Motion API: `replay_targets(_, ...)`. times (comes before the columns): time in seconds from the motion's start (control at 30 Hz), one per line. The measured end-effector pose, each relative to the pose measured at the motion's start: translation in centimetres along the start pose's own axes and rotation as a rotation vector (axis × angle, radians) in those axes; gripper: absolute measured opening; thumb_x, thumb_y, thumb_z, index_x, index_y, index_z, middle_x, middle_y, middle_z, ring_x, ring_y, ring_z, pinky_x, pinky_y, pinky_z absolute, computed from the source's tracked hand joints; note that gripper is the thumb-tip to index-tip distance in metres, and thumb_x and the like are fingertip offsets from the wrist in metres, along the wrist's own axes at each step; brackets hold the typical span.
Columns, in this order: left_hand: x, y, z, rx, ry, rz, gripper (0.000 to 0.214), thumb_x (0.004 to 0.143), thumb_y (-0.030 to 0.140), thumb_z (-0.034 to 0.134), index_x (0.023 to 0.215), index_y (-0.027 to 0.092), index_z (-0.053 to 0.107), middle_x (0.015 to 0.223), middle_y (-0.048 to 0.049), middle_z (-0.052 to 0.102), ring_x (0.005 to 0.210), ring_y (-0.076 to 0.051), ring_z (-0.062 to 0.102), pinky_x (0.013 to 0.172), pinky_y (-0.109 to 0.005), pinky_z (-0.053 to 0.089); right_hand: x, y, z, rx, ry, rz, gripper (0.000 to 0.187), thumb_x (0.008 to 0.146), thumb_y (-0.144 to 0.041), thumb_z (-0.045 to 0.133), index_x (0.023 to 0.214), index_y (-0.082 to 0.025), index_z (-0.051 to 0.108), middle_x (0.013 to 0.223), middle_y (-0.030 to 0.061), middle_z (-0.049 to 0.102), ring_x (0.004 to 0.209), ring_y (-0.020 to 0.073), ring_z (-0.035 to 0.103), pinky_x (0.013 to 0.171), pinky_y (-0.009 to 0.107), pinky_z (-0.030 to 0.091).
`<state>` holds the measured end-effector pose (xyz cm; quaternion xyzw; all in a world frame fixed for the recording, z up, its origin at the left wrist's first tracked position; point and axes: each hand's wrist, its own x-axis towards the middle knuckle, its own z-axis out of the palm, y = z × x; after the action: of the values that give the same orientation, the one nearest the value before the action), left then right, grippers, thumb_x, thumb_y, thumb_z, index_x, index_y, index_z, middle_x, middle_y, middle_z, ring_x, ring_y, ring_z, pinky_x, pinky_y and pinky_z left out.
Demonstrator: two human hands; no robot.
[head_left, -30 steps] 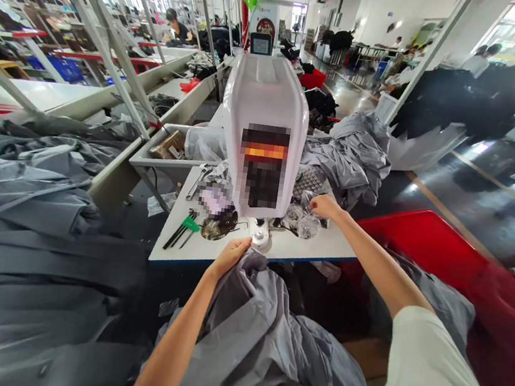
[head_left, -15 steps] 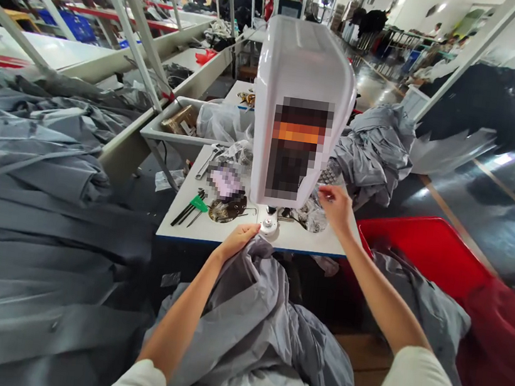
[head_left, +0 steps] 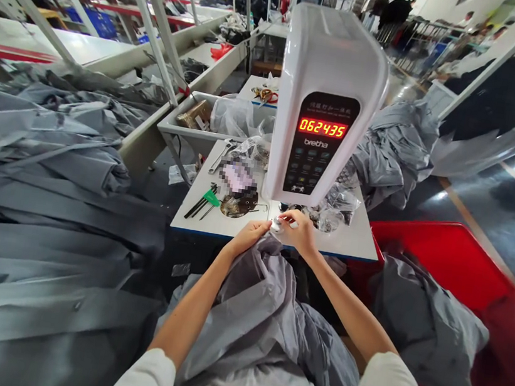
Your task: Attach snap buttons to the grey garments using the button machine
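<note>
At the machine, cloth up by the post; positioning looks under way, we judge
Our left hand pinches the cloth's top end, the rest draped toward us; right hand at the post, fingertips close, holding or not we cannot tell; whether the grey heap at left is done or waiting, unclear

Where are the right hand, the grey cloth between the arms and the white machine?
Right hand (head_left: 301,232): head view, its back.
Grey cloth (head_left: 264,305): head view, middle folds.
White machine (head_left: 326,111): head view, front panel.
</note>
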<state>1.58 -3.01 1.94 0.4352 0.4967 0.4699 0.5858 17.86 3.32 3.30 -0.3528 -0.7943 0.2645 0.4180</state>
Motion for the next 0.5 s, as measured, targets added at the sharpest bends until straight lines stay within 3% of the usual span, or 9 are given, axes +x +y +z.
replay_targets(0.13,0.1,0.0,0.0,-0.007,-0.079,0.041,0.054,0.076,0.064,0.057,0.074,0.011,0.063,0.063,0.0004,0.057,0.057,-0.009,0.046,0.056,-0.022,0.037,-0.3,0.4,0.1,-0.102,-0.029,-0.095,0.015,0.088,-0.026,0.053,0.086,-0.019,0.066,0.088,0.0056,0.067,0.081,0.0176,0.062,0.076,0.03,0.049)
replay_targets(0.27,0.0,0.2,0.2,0.001,-0.06,0.06,0.053,0.076,0.064,0.057,0.07,0.012,0.06,0.062,0.0009,0.055,0.057,-0.009,0.044,0.056,-0.022,0.036,-1.2,-0.1,-0.5,-0.229,-0.115,-0.168,0.021,0.092,-0.026,0.047,0.098,-0.022,0.067,0.101,0.0078,0.067,0.097,0.0208,0.06,0.09,0.036,0.046)
replay_targets(0.4,-0.4,0.6,0.7,-0.054,-0.029,0.069,0.053,0.075,0.065,0.058,0.068,0.013,0.057,0.061,0.0015,0.053,0.055,-0.008,0.042,0.053,-0.021,0.035,-3.2,-2.0,-1.0,-0.09,0.014,-0.05,0.025,0.093,-0.028,0.044,0.106,-0.024,0.064,0.108,0.0081,0.064,0.105,0.0214,0.057,0.097,0.039,0.043)
replay_targets(0.5,-0.7,0.8,1.2,-0.058,0.008,0.061,0.056,0.072,0.068,0.059,0.058,0.015,0.045,0.051,0.0047,0.04,0.048,-0.006,0.032,0.046,-0.021,0.027,-4.9,-3.0,-0.5,0.16,-0.085,0.128,0.03,0.092,-0.035,0.044,0.116,-0.023,0.058,0.108,0.0071,0.064,0.102,0.0203,0.059,0.092,0.036,0.046)
